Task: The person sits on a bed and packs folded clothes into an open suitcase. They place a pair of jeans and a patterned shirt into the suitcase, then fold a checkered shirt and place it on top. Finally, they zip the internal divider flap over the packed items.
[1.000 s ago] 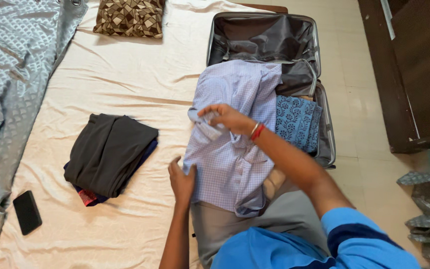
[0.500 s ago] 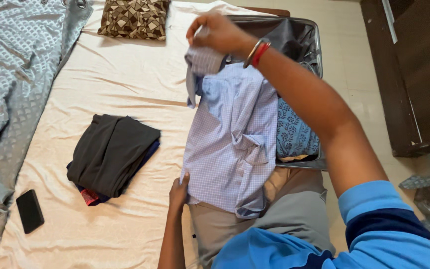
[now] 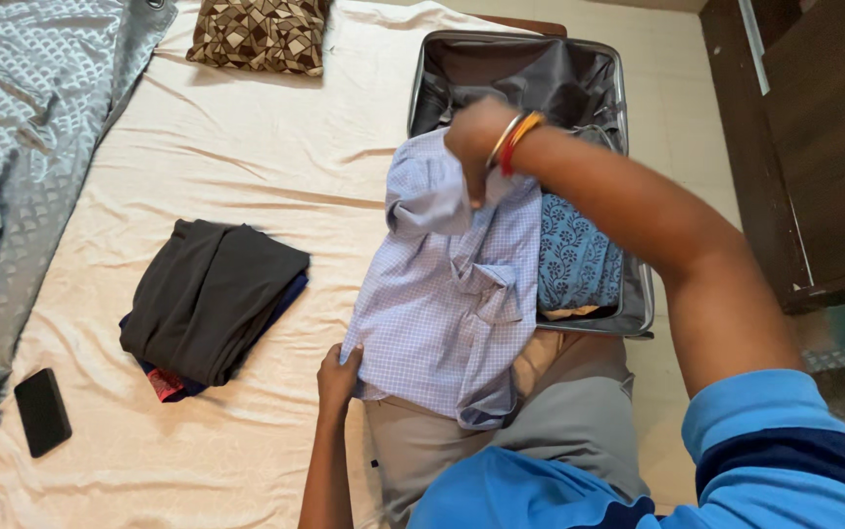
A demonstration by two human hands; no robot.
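Observation:
A light blue checked shirt (image 3: 442, 304) lies across my lap and the near edge of an open grey suitcase (image 3: 628, 313). My right hand (image 3: 476, 142), with red and gold bangles at the wrist, grips the shirt's upper part over the suitcase. My left hand (image 3: 336, 377) pinches the shirt's lower left corner on the bed. Inside the suitcase, beside the shirt, sits a folded blue patterned cloth (image 3: 579, 260).
A pile of folded dark clothes (image 3: 212, 299) lies on the cream bedsheet (image 3: 246, 147) to the left. A black phone (image 3: 42, 411) is near the bed's left edge, by a grey-blue curtain (image 3: 21, 127). A brown patterned pillow (image 3: 258, 34) lies at the top. Dark wooden furniture (image 3: 824, 147) stands right.
My right hand lifted the shirt's sleeve high, then came down onto the shirt's upper part over the suitcase. My left hand slid slightly down to the shirt's lower corner.

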